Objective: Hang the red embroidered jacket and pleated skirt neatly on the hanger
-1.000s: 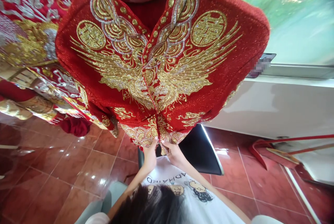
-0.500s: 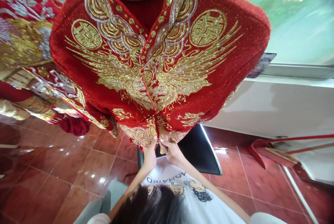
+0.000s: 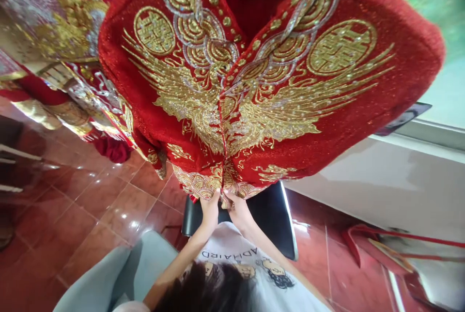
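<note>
- Taking the hands as the clock's centre, the red jacket [image 3: 250,108] spreads from 10 to 2 o'clock, front facing the person, neck at 12.
- The left hand [image 3: 209,208] pinches the left side of the gold hem [image 3: 196,183], beside the front opening; its thumb lies on top, and its other fingers are mostly hidden behind the cloth.
- The right hand [image 3: 238,208] pinches the hem just across the opening, thumb on top. The 2 thumbs are close together; how hard either hand grips, I cannot tell.
- The cloth looks thick and fuzzy, so it should be soft, give good grip and hardly slip.
- The 2 gold birds [image 3: 183,96] at 11 and 1 o'clock are densely stitched; those parts likely bend stiffly and weigh more than the plain red.
- Small shiny beads dot the stitching and look like the fragile part; a nail or hard rub could snag them.
- The whole jacket is probably fairly heavy, though something I cannot make out may bear it from within.
- Good holds would be the hem corners, as now, or the plain red shoulders [image 3: 392,36]; the beaded collar [image 3: 276,23] is a poorer place to pull.
- A black seat [image 3: 267,220] lies between 3 and 4 o'clock, the white shirt [image 3: 250,261] at 6, and other embroidered clothes [image 3: 69,26] at 10.
</note>
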{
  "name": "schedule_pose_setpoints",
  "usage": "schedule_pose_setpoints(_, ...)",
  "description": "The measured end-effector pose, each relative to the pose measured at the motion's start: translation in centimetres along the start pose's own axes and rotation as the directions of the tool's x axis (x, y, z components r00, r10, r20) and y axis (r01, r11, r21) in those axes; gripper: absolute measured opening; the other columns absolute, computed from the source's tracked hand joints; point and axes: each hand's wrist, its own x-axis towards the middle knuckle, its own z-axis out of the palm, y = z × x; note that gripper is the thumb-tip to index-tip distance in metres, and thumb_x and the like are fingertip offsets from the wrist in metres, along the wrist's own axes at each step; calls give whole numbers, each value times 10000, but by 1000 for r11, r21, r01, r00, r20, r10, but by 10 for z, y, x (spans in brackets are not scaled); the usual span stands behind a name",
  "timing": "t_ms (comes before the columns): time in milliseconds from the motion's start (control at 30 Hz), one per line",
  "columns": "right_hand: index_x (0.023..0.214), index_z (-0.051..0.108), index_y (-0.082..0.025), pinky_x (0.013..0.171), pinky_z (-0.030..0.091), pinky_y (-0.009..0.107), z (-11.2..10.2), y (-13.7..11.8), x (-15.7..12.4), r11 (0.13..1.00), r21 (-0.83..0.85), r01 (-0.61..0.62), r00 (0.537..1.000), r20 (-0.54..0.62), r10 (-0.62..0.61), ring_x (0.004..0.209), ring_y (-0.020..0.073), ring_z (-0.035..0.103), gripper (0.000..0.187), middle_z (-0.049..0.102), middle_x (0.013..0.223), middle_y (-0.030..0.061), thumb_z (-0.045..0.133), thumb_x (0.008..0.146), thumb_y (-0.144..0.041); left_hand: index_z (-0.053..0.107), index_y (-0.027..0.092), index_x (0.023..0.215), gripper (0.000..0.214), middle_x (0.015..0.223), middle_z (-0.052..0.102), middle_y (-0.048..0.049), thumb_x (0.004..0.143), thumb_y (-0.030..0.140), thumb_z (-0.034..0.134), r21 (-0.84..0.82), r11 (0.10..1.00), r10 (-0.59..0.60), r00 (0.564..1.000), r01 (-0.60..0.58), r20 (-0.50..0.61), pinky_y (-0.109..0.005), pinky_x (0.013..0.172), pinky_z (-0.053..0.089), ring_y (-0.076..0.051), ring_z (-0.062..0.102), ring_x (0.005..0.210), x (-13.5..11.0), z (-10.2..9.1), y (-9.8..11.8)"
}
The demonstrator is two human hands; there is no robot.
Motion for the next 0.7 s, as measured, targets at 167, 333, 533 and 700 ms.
schedule_pose_setpoints(167,740,615,-174,507,439,254,-6,0,2,999,-29,13,1000,-5,-13,605,142,576,316,657,703,5,800,494,-243,639,155,1090,461,1085,695,-101,701,376,747,37,998,48,999,-48,12,-399,986,451,-242,640,1036,-9,-2,-12)
schedule_pose_setpoints(333,787,626,-171,590,494,283,-6,6,2,999,-40,10,1000,4,-10,698,179,631,381,688,756,20,823,467,-238,645,159,1077,445,1092,692,-98,694,354,758,44,998,52,998,-54,40,-414,1004,440,-246,638,1044,-8,-13,-8)
schedule_pose_setpoints(533,822,626,-170,623,505,296,-2,14,5,998,-48,32,999,3,-32,714,187,642,463,695,765,18,851,420,-215,656,161,1016,428,955,717,-86,663,368,779,72,996,41,999,-44,33,-427,978,453,-253,655,997,-1,-30,-7)
schedule_pose_setpoints(700,793,623,-171,654,512,296,2,21,4,997,-76,18,999,40,-15,773,200,649,427,685,743,22,849,444,-265,655,170,977,431,912,717,-72,634,391,793,102,993,52,998,-56,39,-424,980,451,-247,653,991,2,-42,-8)
